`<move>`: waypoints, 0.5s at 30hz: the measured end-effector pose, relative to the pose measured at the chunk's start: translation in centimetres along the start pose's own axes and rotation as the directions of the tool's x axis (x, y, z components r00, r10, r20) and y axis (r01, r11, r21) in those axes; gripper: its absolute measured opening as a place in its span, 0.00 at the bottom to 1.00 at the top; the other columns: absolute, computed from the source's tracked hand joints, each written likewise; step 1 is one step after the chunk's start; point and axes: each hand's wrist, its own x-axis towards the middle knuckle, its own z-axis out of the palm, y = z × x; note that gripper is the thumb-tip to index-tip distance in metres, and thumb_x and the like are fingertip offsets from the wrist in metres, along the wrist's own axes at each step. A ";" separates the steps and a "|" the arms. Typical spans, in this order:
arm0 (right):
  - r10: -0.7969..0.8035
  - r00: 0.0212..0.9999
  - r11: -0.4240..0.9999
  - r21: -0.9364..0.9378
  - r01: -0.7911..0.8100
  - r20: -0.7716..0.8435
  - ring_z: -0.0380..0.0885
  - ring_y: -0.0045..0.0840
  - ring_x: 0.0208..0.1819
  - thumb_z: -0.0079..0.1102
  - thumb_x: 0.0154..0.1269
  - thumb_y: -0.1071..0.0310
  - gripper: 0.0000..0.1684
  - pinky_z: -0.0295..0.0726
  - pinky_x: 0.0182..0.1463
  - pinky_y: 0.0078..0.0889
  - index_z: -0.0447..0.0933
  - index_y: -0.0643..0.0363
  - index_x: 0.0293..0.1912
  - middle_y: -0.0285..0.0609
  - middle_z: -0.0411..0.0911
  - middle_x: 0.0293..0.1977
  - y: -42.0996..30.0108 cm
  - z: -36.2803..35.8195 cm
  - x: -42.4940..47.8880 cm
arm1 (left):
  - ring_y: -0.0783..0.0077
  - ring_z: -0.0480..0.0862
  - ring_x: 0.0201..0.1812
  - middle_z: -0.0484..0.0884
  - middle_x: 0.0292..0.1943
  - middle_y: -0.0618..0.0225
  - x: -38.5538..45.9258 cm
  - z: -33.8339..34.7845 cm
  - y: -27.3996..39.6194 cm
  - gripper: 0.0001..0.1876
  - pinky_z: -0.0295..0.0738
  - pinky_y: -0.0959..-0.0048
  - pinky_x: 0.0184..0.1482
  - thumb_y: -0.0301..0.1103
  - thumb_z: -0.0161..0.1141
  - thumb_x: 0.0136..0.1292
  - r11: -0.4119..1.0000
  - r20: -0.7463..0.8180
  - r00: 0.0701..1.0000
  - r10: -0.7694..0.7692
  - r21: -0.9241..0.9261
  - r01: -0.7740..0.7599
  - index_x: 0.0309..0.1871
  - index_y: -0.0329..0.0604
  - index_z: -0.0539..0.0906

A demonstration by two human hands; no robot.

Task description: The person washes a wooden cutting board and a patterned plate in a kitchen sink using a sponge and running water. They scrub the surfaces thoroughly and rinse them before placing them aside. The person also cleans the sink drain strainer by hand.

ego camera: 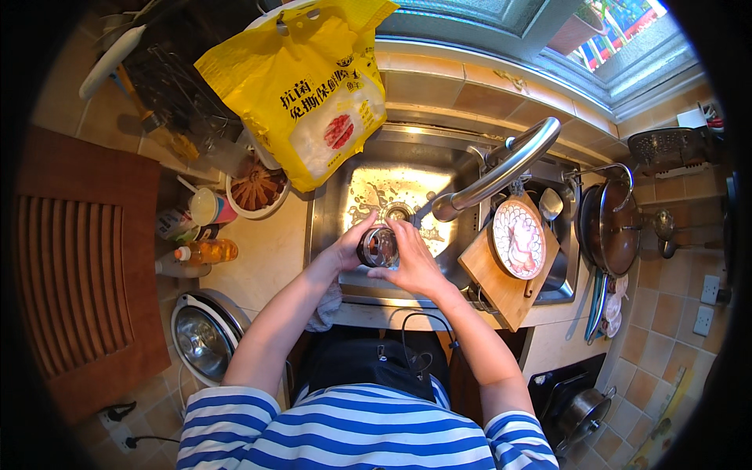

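Note:
Between both hands, over the near edge of a wet stainless steel sink (329, 211), is a small round glass jar (379, 248) with something dark in it. My left hand (351, 242) grips the jar's left side. My right hand (414, 258) is curved around its right side, thumb below and fingers above. The curved metal faucet (499, 173) reaches in from the right, its spout just beyond my right hand. Whether water runs cannot be told. A grey cloth (325, 306) hangs at the sink's front edge, below my left forearm.
A yellow plastic bag (264, 76) leans over the sink's back left. Right of the faucet, a patterned plate (519, 238) rests on a wooden cutting board (487, 273) across the second basin. A bottle of orange liquid (214, 251) and a bowl (235, 205) stand left.

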 end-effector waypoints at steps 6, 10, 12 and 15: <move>-0.069 0.956 0.983 -0.147 0.114 0.284 0.63 0.44 0.65 0.73 0.49 0.65 0.46 0.67 0.65 0.44 0.62 0.57 0.66 0.50 0.65 0.61 -0.4 -1.2 1.0 | 0.69 0.86 0.37 0.85 0.38 0.65 -0.1 -2.0 0.0 0.34 0.82 0.61 0.28 0.69 0.39 0.69 0.984 0.078 0.984 -0.160 0.090 0.153 0.54 0.48 0.78; -0.347 0.869 0.854 -0.265 0.448 0.353 0.58 0.45 0.69 0.67 0.51 0.73 0.46 0.63 0.69 0.46 0.59 0.52 0.69 0.51 0.59 0.67 1.2 -1.2 1.4 | 0.61 0.85 0.38 0.84 0.44 0.61 -1.6 -0.3 1.3 0.35 0.81 0.55 0.25 0.73 0.41 0.65 0.951 0.010 0.967 -0.253 0.188 0.247 0.57 0.55 0.75; -0.371 0.852 0.842 -0.254 0.476 0.369 0.55 0.46 0.71 0.64 0.51 0.77 0.47 0.60 0.71 0.46 0.58 0.49 0.70 0.51 0.55 0.70 1.5 -1.2 1.5 | 0.62 0.86 0.40 0.84 0.45 0.59 -1.2 -0.8 1.4 0.34 0.82 0.54 0.28 0.70 0.39 0.67 0.956 0.065 0.965 -0.255 0.169 0.241 0.59 0.54 0.74; -0.239 0.938 0.971 0.077 0.226 0.250 0.51 0.48 0.73 0.68 0.51 0.73 0.49 0.57 0.74 0.46 0.57 0.46 0.72 0.51 0.52 0.71 1.5 -0.9 0.9 | 0.65 0.86 0.40 0.84 0.44 0.60 -0.2 -2.4 1.1 0.32 0.82 0.53 0.27 0.69 0.39 0.68 0.970 0.153 0.963 -0.220 0.136 0.200 0.58 0.54 0.75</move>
